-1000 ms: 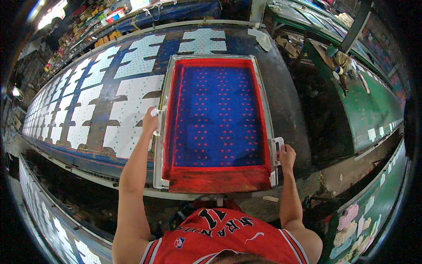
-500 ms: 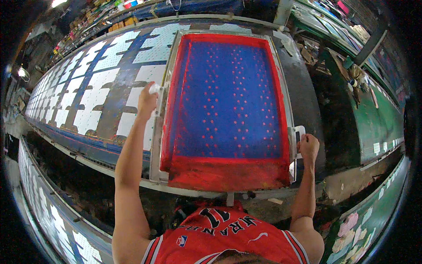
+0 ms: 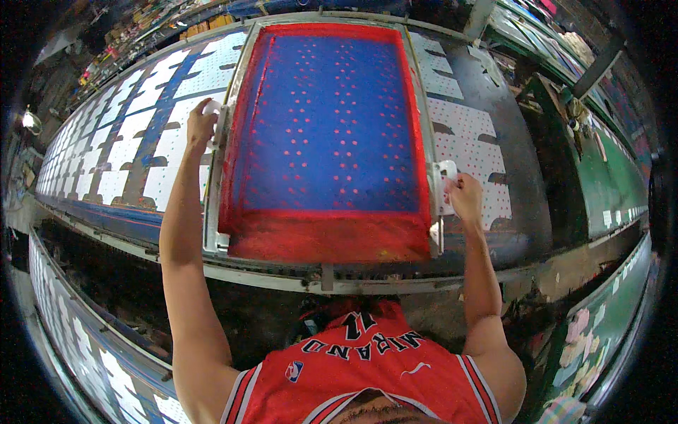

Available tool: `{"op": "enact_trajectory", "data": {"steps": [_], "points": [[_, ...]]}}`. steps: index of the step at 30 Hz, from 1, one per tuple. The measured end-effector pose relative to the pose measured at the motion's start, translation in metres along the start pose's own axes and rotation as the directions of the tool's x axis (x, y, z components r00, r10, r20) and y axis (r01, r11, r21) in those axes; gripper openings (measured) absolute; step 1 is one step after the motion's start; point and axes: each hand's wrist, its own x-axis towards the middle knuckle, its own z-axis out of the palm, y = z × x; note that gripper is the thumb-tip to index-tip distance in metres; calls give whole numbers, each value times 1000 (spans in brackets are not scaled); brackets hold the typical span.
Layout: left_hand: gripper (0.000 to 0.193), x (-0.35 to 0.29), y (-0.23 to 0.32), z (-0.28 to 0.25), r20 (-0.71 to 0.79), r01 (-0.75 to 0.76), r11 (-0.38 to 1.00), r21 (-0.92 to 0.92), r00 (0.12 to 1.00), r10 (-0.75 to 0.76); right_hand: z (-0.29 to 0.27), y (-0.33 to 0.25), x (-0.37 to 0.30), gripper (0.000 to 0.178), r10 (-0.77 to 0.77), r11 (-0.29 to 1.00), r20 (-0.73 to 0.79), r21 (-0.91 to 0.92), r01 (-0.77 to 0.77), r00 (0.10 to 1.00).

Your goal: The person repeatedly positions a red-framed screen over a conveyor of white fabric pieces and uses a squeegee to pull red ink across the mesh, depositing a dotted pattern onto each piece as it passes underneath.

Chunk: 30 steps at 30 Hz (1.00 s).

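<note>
A large screen-printing frame (image 3: 417,127) lies across the long table, with blue mesh (image 3: 325,127) covered in rows of red dots and a red border. Thick red ink coats its near end. My left hand (image 3: 203,126) is closed round the white handle (image 3: 213,107) on the left side. On the right side, my right hand (image 3: 466,198) grips the other white handle (image 3: 445,171), nearer to me. To the right of the frame lie white cut pieces (image 3: 466,134) with small coloured dots. More dotted white pieces (image 3: 159,145) run in rows to the left.
The long dark printing table (image 3: 526,205) has a pale metal rail (image 3: 282,281) along its near edge. A green table (image 3: 604,177) stands to the right beyond a dark gap. Shelves with clutter line the back. Another table with white pieces (image 3: 106,367) is at lower left.
Both hands have moved the frame to the left and slightly away from me. Dotted white pieces now show to its right, where the frame was before.
</note>
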Motion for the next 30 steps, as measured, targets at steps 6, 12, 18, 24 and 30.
{"op": "enact_trajectory", "data": {"steps": [6, 12, 18, 24, 30], "points": [[63, 37, -82, -30, -25, -67, 998, 17, 997, 68, 81, -8, -32, 17, -17, 1000, 49, 0, 17, 999], [62, 23, -124, -23, 11, -16, 999, -32, 1000, 17, 109, 6, -46, 16, 7, 999, 8, -45, -6, 1000], [56, -5, -139, -9, 48, 90, 991, -97, 995, -86, 103, 21, -51, 14, 113, 990, 47, -94, -108, 992], [55, -28, -136, -6, 75, 150, 981, -124, 987, -141, 93, 35, -53, 18, 169, 984, 136, -86, -158, 976], [56, -23, -143, 3, 58, 121, 991, -58, 991, -118, 82, 31, -59, 23, 227, 974, 220, -58, -220, 949]]}}
